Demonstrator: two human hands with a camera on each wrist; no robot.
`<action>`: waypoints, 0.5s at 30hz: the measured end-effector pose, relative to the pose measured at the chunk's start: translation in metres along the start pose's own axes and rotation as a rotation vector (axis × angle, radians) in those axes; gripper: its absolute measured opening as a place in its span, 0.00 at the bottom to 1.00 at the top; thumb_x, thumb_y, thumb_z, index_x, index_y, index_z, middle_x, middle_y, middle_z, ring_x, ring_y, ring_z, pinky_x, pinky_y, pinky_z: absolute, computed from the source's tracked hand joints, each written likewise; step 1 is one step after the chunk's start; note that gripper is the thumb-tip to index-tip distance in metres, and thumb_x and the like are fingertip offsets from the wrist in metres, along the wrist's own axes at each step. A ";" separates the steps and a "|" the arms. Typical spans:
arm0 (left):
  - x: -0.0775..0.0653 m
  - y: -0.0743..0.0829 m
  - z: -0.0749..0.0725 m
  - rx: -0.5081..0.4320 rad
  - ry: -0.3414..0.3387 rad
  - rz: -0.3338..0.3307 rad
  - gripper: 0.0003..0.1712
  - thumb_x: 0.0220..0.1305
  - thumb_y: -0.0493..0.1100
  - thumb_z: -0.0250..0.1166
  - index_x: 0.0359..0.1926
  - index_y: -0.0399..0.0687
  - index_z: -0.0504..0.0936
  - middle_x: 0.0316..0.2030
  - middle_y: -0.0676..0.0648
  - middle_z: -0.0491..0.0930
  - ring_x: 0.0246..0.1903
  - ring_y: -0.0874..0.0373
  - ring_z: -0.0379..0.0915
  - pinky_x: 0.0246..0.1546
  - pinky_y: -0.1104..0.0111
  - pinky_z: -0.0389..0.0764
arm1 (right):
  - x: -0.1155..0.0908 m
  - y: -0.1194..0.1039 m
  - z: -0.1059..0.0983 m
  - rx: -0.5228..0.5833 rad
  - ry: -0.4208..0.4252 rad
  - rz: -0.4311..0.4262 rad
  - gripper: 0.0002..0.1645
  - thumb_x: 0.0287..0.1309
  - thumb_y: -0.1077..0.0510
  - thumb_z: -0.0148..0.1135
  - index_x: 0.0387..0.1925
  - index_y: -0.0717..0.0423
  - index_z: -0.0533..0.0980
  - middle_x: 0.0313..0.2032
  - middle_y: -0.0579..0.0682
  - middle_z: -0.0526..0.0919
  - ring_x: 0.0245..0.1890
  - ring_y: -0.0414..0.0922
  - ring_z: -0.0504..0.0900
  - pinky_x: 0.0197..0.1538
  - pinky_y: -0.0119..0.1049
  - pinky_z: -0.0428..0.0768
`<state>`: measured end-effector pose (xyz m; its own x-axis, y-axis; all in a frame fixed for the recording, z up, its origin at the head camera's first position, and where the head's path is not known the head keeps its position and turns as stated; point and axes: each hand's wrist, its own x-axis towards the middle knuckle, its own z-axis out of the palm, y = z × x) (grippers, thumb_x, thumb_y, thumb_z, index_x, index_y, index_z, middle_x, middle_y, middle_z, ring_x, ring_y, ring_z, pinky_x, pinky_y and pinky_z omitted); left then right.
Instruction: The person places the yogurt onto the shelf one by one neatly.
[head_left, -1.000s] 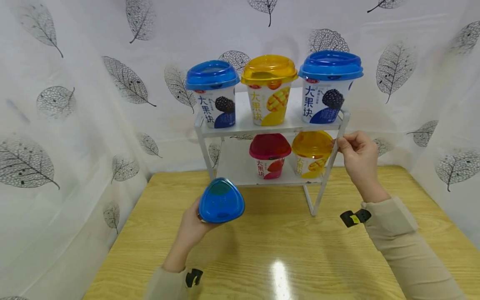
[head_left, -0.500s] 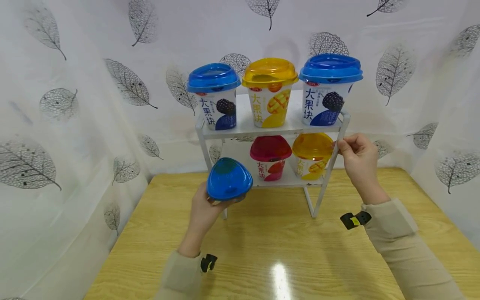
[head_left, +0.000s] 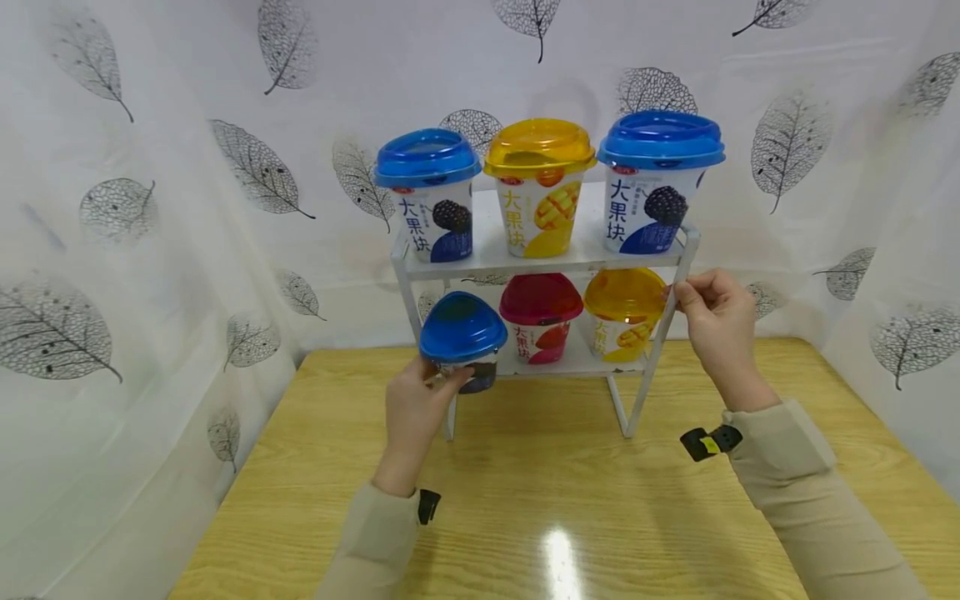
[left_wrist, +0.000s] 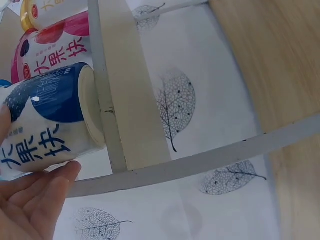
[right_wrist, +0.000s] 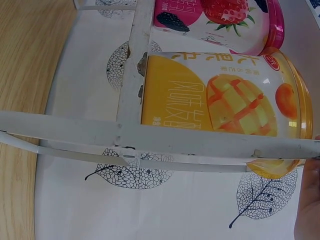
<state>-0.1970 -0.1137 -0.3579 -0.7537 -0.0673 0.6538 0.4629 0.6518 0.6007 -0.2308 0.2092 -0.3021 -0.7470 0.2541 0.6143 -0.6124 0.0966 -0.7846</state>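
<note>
My left hand (head_left: pixel 414 408) grips a blue-lidded yogurt cup (head_left: pixel 462 329) at the left end of the lower shelf of a white two-tier rack (head_left: pixel 525 265). In the left wrist view, the base of this blackberry cup (left_wrist: pixel 42 117) is right at the shelf's front edge, tilted by the camera's angle. A red-lidded strawberry cup (head_left: pixel 540 321) stands to its right, followed by a yellow-lidded mango cup (head_left: pixel 626 317). My right hand (head_left: pixel 720 321) pinches the rack's right upright beside the mango cup, a fingertip reaching behind the post.
On the top shelf stand a blue-lidded cup (head_left: pixel 431 196) at left, a yellow-lidded cup (head_left: pixel 542 187) in the middle and another blue-lidded cup (head_left: pixel 652 183) at right. The rack rests on a wooden table (head_left: pixel 540 492), with a leaf-print curtain (head_left: pixel 150 275) behind and beside it.
My left hand has carried the blue-lidded cup up and forward to the lower shelf, tipping it from lid-facing-camera to more upright. My right hand has stayed on the rack's upright.
</note>
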 end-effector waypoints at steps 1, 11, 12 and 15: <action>0.000 -0.001 0.001 0.027 0.012 0.011 0.21 0.45 0.50 0.70 0.31 0.36 0.78 0.30 0.41 0.81 0.29 0.51 0.79 0.28 0.62 0.79 | 0.000 0.000 0.000 -0.007 0.000 0.001 0.06 0.54 0.69 0.53 0.23 0.65 0.72 0.24 0.45 0.80 0.26 0.37 0.80 0.34 0.24 0.76; 0.005 -0.001 0.004 0.148 0.049 0.043 0.20 0.47 0.52 0.69 0.25 0.38 0.78 0.21 0.43 0.81 0.21 0.56 0.78 0.19 0.67 0.76 | -0.001 0.000 -0.001 -0.029 -0.005 -0.009 0.06 0.55 0.70 0.52 0.24 0.67 0.72 0.24 0.44 0.80 0.26 0.36 0.80 0.34 0.24 0.76; 0.005 -0.001 0.005 0.158 0.052 0.045 0.20 0.46 0.52 0.69 0.25 0.38 0.78 0.21 0.44 0.81 0.21 0.56 0.78 0.18 0.67 0.76 | -0.001 -0.001 -0.001 -0.041 -0.005 -0.011 0.06 0.55 0.69 0.52 0.24 0.67 0.72 0.24 0.43 0.80 0.26 0.36 0.80 0.34 0.24 0.76; 0.006 0.000 0.005 0.184 0.052 0.047 0.21 0.47 0.53 0.68 0.26 0.38 0.78 0.20 0.43 0.81 0.21 0.56 0.78 0.18 0.67 0.76 | 0.000 -0.001 -0.001 -0.037 -0.003 -0.008 0.06 0.55 0.70 0.52 0.24 0.67 0.72 0.24 0.43 0.80 0.26 0.36 0.80 0.34 0.24 0.76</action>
<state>-0.2041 -0.1102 -0.3560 -0.7059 -0.0696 0.7048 0.4002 0.7819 0.4780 -0.2302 0.2098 -0.3018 -0.7427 0.2499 0.6212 -0.6089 0.1339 -0.7819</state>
